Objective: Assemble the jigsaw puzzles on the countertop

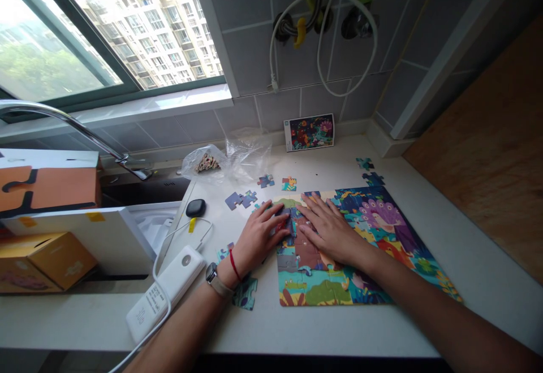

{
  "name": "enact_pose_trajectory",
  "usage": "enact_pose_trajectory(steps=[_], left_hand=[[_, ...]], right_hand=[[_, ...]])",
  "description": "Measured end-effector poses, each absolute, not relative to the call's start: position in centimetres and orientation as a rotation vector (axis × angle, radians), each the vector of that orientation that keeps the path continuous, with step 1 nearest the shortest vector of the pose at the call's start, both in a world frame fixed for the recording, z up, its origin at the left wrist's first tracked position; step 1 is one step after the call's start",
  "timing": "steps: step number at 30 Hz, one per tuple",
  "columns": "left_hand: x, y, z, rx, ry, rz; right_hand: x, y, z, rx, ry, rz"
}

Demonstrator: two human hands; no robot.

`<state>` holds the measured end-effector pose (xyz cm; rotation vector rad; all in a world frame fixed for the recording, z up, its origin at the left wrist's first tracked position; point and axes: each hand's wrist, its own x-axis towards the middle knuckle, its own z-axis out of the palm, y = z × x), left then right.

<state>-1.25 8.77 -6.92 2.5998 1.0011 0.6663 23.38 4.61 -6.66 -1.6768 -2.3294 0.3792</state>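
A colourful jigsaw puzzle point(322, 293), largely joined, lies flat on the white counter. My left hand point(259, 231) is at its left edge, fingers over a dark purple and red piece point(285, 223); the fingertips rest on that piece. Spread flat on the upper middle of the puzzle is my right hand point(328, 227), palm down, with nothing in it. Loose pieces point(241, 199) lie beyond my left hand, and more pieces point(246, 295) show beside and partly under my left wrist. A small picture card point(309, 133) of the design leans on the wall.
Plastic bags point(207, 162), one holding pieces, lie at the back. A white power bank point(165, 294) with a cable and a black oval device point(195, 208) sit left. Boxes point(51, 186) stand over the sink point(139, 192). Loose pieces point(373, 179) lie back right.
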Motion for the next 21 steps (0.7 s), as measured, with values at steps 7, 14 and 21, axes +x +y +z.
enact_pose_trajectory(steps=[7,14,21], left_hand=[[-1.1,8.7,-6.9,2.660,1.038,0.600],[-0.9,7.6,-6.2,2.741,1.105,0.449],[-1.2,7.6,-6.2,2.710,1.096,0.409]], right_hand=[[23.3,4.6,-6.0,-1.702,-2.336,0.404],[23.4,4.5,-6.2,-1.657,-2.342,0.423],[22.5,4.6,-6.5,-1.742,-2.272,0.395]])
